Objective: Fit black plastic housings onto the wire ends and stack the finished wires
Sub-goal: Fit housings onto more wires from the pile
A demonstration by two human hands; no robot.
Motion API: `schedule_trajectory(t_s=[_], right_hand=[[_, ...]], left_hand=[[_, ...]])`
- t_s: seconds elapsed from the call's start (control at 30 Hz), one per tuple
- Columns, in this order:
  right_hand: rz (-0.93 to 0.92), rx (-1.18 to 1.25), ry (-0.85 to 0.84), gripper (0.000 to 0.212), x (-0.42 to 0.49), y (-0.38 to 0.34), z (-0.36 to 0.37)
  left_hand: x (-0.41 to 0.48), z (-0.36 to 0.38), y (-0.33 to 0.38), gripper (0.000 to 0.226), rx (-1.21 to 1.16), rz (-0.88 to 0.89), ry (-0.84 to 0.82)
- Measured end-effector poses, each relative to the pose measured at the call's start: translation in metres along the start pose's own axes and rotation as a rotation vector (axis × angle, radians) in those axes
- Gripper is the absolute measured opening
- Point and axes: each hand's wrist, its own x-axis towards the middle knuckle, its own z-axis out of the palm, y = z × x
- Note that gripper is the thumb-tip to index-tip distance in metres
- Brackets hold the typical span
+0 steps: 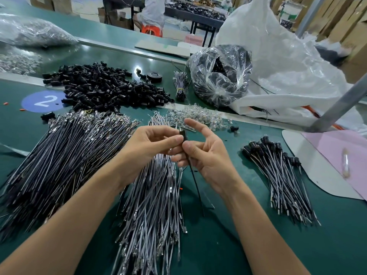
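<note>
My left hand (153,143) and my right hand (206,155) meet over the middle of the green table (228,225). Between their fingertips is a small black housing (183,134). A black wire (195,185) hangs down from it past my right palm. My left thumb and forefinger pinch the housing; my right thumb and middle fingers hold the wire just below it, forefinger raised. A heap of loose black housings (105,88) lies at the back left. Dark wires (65,155) lie at left, grey wires (155,195) under my hands. Finished wires with housings (282,175) are stacked at right.
A clear bag of black parts (220,76) and a big white sack (278,66) stand at the back right. Small glass bulbs (198,116) lie behind my hands. A tied wire bundle (180,86), a tape roll (154,76) and a pink sheet (341,155) are nearby. A person sits far behind.
</note>
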Motion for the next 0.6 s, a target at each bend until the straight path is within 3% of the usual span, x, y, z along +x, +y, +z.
schedule_trajectory(t_s=[0.13, 0.23, 0.43, 0.6], right_hand=[[-0.012, -0.073, -0.04, 0.058, 0.0007, 0.0016, 0.002], [-0.006, -0.118, -0.017, 0.057, 0.0004, 0.001, 0.0021], [0.057, -0.245, 0.026, 0.016, 0.0001, 0.0005, 0.0014], [0.04, -0.252, 0.055, 0.012, -0.0009, 0.002, 0.0052]], left_hand=[[-0.0015, 0.001, 0.0008, 0.023, -0.029, 0.028, -0.041], [0.0003, 0.0022, 0.0021, 0.023, -0.063, 0.071, 0.027], [0.0034, 0.0007, 0.0028, 0.03, -0.166, 0.097, 0.14], [0.0019, 0.0075, 0.0004, 0.02, -0.064, 0.098, 0.184]])
